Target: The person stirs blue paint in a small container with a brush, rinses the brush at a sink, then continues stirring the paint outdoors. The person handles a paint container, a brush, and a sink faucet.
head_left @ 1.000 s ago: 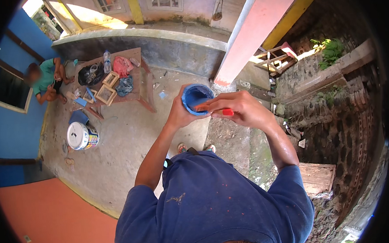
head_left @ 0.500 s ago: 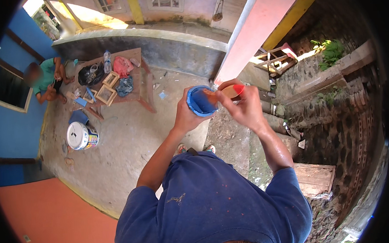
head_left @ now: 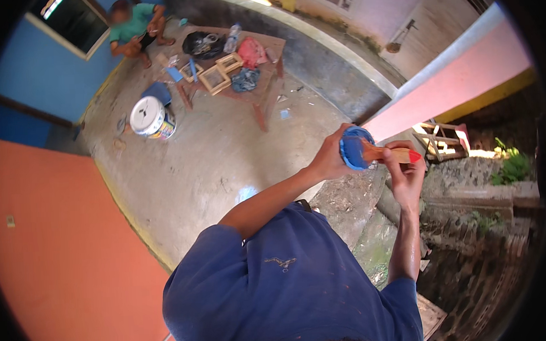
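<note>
My left hand is wrapped round the side of a small paint pot with a blue-smeared rim and blue paint inside. In my right hand is a paintbrush with a pale wooden handle and a red end. The fingers pinch the handle. The brush head reaches over the pot's right rim into its mouth, where its bristles are hard to make out. Both hands are in front of me, held out to the right near a pink pillar.
A low wooden table bears wooden frames, a black plastic bag, a bottle and cloths. A white bucket stands nearer. Beyond, a person in green squats. Rough stonework lies at right.
My view has swung, so the table and bucket appear further right and higher. Both hands, still holding pot and brush, sit further right in view. More of the brush handle shows.
</note>
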Demonstrator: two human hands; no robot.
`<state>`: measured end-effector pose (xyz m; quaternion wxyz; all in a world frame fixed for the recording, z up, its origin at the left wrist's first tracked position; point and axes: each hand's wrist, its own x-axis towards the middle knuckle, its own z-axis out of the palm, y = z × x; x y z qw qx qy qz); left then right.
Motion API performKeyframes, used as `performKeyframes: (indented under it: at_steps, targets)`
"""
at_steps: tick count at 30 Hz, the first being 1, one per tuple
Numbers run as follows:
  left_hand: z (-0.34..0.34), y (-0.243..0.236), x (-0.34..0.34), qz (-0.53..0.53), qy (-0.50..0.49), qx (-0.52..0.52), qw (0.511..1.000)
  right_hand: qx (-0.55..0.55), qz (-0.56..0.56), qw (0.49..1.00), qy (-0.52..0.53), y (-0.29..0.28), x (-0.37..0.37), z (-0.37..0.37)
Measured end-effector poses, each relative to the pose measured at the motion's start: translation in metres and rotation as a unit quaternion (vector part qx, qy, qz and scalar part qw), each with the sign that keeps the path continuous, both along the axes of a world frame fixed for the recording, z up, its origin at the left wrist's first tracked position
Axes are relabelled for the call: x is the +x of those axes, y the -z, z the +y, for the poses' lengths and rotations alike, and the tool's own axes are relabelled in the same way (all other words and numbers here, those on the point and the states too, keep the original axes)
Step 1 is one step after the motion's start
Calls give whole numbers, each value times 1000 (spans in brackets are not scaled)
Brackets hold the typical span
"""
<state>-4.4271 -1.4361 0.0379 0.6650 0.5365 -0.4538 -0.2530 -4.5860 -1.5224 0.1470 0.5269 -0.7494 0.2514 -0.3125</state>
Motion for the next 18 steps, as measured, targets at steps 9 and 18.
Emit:
performKeyframes:
  at_steps: [9,18]
  targets:
    - [6,3,6,-26,3,-2,1000,72,-50,996,-23,21,-2,-24]
    - [19,10,15,-8,4,0,1000,49,-48,997,-30,-5,5,-15]
